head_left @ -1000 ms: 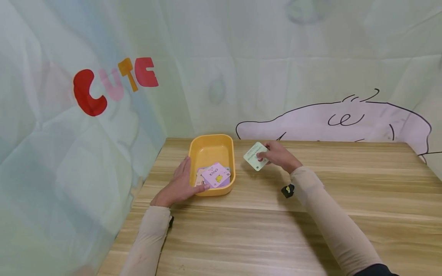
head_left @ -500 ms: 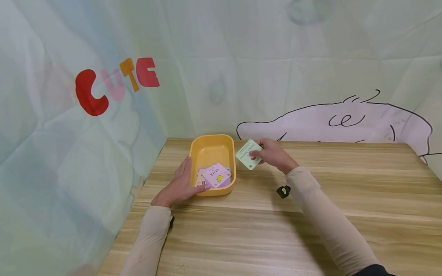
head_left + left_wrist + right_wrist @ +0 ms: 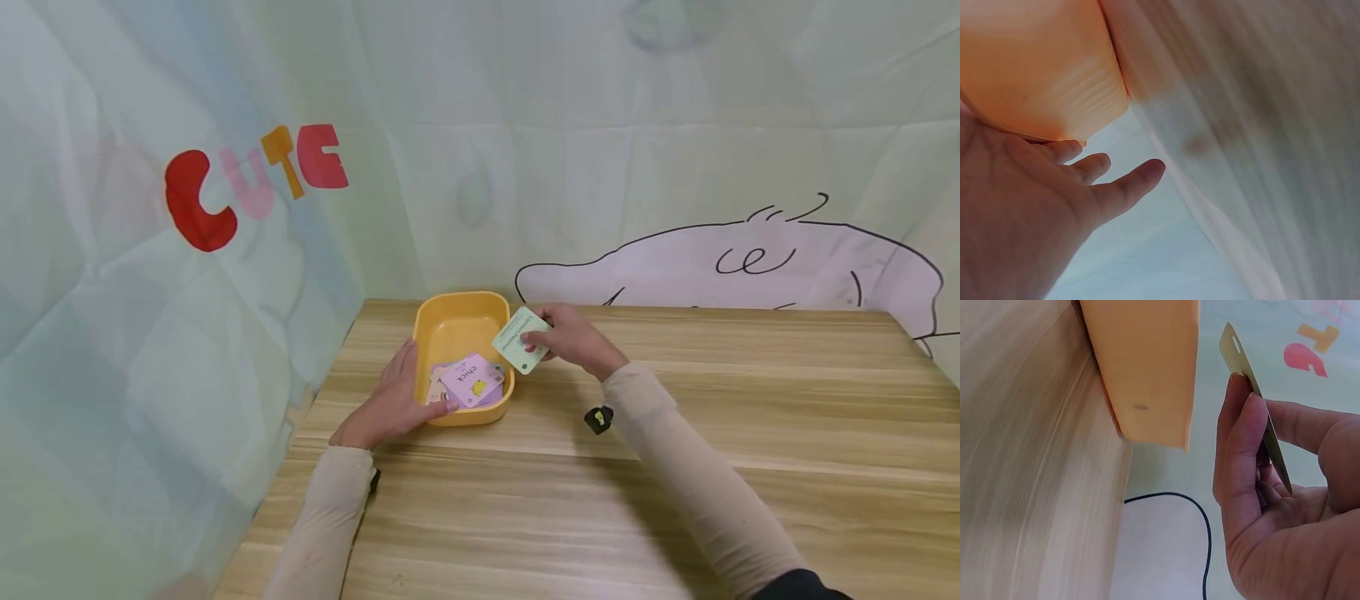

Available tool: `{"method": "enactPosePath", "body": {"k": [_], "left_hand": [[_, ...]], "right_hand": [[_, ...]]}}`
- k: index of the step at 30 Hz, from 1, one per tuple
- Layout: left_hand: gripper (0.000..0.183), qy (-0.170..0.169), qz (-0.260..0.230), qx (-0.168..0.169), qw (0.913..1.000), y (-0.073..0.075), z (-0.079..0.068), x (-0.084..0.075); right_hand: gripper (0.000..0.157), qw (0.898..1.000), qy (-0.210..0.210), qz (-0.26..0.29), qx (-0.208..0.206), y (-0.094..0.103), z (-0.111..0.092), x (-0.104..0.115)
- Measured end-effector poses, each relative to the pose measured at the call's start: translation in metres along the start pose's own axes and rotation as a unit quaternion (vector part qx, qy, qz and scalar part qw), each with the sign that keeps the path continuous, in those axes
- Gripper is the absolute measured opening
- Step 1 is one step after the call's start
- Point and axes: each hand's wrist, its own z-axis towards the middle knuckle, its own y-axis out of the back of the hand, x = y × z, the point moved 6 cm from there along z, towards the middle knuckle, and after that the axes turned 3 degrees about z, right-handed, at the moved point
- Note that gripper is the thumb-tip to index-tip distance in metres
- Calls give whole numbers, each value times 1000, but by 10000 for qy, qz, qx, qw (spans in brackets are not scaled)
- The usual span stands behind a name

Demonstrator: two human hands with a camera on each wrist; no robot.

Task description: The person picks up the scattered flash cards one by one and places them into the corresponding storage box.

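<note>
My right hand (image 3: 576,337) pinches a light green square card (image 3: 510,340) between thumb and fingers, at the right rim of a yellow plastic bin (image 3: 463,327). In the right wrist view the card (image 3: 1239,356) is seen nearly edge-on, apart from the bin wall (image 3: 1144,369). My left hand (image 3: 384,406) rests on the bin's left side, fingers straight along the outer wall and thumb across the near left corner. Inside the bin's near end several cards lie overlapped; a lilac chick card (image 3: 474,380) is on top and partly hides the others.
The bin stands near the back left of a wood-grain table (image 3: 525,500). A light printed cloth (image 3: 420,167) hangs along the left and back edges. A small black wrist device (image 3: 598,419) sits under the right wrist.
My right hand has moved left with the green card, from beside the bin to over its right rim. The left hand, the bin and the cards inside stay where they were.
</note>
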Motion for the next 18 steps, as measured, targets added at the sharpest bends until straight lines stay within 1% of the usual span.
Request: {"method": "enactPosePath", "body": {"k": [6,14,18], "left_hand": [[130,80,32,29,10000,0,0,0],[126,60,37,47,10000,0,-1,-2],[126,113,48,76,9999,0,-2,-1]], "right_hand": [[22,10000,66,-24,20,-7,1,3],[19,9999,126,-17,63,-14,4,3],[18,9998,181,-1,100,-17,5,4]]}}
